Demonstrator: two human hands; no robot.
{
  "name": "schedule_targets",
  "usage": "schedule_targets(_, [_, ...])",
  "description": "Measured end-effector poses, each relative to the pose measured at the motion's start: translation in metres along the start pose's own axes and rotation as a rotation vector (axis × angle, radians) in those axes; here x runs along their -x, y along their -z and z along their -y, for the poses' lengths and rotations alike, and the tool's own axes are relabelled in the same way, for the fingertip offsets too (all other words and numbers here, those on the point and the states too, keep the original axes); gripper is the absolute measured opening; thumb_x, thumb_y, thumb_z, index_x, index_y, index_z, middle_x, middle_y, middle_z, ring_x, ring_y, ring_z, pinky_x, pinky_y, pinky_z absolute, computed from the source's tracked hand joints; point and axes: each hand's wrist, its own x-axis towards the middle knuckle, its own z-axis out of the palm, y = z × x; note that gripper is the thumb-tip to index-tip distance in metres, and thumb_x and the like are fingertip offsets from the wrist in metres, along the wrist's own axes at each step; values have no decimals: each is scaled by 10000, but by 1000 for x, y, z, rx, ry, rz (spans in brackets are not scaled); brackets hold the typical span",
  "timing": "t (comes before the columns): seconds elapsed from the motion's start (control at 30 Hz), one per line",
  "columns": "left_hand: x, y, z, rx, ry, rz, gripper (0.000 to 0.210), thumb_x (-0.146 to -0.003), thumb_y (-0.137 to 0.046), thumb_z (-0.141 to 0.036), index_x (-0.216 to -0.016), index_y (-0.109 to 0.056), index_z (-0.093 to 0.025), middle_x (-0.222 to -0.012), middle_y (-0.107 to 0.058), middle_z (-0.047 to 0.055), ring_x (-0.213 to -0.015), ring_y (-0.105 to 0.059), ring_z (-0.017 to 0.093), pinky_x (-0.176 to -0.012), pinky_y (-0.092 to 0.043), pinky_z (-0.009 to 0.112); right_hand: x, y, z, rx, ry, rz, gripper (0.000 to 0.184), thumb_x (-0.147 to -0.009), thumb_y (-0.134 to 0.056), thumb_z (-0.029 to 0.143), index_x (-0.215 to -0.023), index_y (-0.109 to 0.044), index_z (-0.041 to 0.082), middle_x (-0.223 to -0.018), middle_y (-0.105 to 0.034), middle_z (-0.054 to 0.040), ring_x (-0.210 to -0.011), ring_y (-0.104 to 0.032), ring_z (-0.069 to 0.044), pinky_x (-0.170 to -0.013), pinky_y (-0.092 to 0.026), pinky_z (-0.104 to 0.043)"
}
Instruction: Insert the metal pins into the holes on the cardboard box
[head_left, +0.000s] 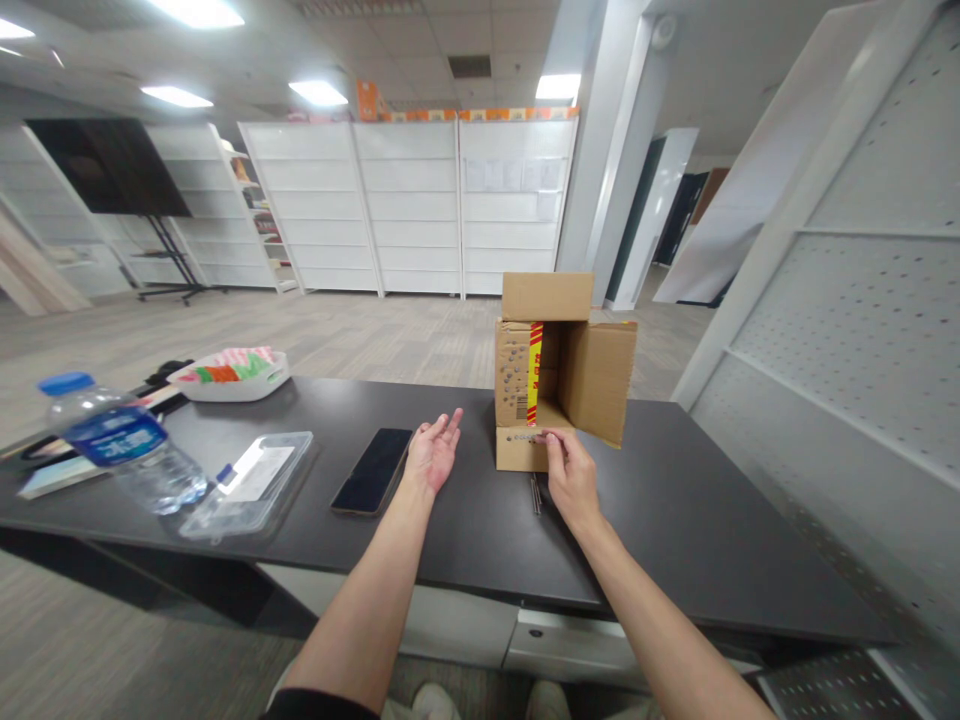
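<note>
An open cardboard box lies on its side on the dark table, its opening toward me and its flaps spread. Yellow and red tape runs down one flap, which is peppered with small holes. My right hand is closed in a pinch at the lower flap; whatever is between thumb and fingers is too small to make out. Just left of that hand, a few thin metal pins or screws lie on the tabletop. My left hand is palm up with fingers apart, holding nothing, beside a black phone.
On the left, a water bottle with a blue cap leans over a clear plastic case. A white tray with colourful packets is behind them. A perforated white panel rises along the table's right side.
</note>
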Motion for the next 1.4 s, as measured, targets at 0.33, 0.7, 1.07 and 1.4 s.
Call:
schedule_targets(0.33, [1,-1,-1,4,-3,-5,330,-666,-666,-5,-527,-405,-151,-720,-693,-44,-981,-664,206,-1029,-291,361,0,0,0,-8,-13,-4,251,-948,-399,339,-994,-594,188,-922,-662,-82,-883,-615,-206,-822,-468,-362])
schedule_targets(0.7, [-2,1,0,-9,-5,9,329,-656,-685,-21,-541,-403,-145,-738,-686,-49,-995,-659,201,-1032,-285,368,-1,0,0,40,9,-3,273,-940,-410,352,-987,-618,183,-940,-668,-85,-892,-614,-216,-823,-464,-363])
schedule_targets(1.07, [1,-1,0,-8,-3,6,319,-658,-680,-18,-540,-413,-146,-728,-682,-48,-984,-664,185,-1020,-296,360,-6,-3,-2,113,98,21,238,-936,-424,307,-994,-620,187,-945,-654,-83,-884,-589,-215,-806,-462,-365])
schedule_targets(1.4, [1,-1,-1,-12,2,11,317,-668,-671,-21,-542,-409,-150,-731,-682,-54,-975,-667,183,-1025,-294,359,-8,-5,-5,138,110,-13,236,-934,-420,306,-992,-615,188,-922,-639,-86,-876,-577,-222,-791,-464,-377])
